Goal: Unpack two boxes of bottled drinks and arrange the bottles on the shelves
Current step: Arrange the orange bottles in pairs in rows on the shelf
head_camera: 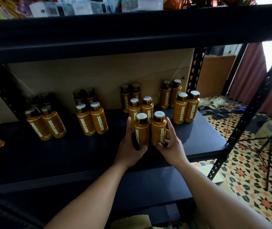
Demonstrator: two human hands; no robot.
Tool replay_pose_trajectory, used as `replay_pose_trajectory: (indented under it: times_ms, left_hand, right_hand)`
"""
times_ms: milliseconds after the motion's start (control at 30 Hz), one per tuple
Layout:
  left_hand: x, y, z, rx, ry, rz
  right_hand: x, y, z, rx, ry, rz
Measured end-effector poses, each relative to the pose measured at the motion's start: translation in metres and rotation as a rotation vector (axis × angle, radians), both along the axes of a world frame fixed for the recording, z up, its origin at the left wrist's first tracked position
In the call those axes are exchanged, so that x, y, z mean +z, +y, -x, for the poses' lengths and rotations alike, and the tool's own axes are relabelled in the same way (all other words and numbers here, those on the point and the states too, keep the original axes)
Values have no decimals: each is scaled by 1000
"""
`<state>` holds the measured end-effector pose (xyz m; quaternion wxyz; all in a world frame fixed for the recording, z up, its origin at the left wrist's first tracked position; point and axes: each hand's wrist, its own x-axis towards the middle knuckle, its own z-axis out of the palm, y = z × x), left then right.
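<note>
Head view is showing the left hand (129,147) wrapping its fingers round the lower body of the first orange cylindrical plastic drink bottle (141,131). The right hand (172,147) is curling likewise round the second orange cylindrical plastic drink bottle (158,128). Both bottles are sitting upright, side by side, low over the dark flat shelf board (65,154), just in front of a stocked pair of matching bottles (141,106); contact with the board cannot be told. Judgement: they are appearing full, fairly heavy, rigid and smooth-sleeved, so a low body grip is suiting them.
</note>
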<state>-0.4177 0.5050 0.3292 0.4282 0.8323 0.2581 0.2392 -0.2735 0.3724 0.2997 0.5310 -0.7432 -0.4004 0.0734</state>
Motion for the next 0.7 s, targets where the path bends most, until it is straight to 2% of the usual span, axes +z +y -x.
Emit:
replay_pose_trajectory:
  times_ms: [433,700]
  left_hand:
    - [-8,-1,-5,26,-6,-101]
    - [-6,-17,-18,60,27,-212]
  right_hand:
    - [1,2,2,-15,-50,5]
    - [12,-12,-18,41,-145,121]
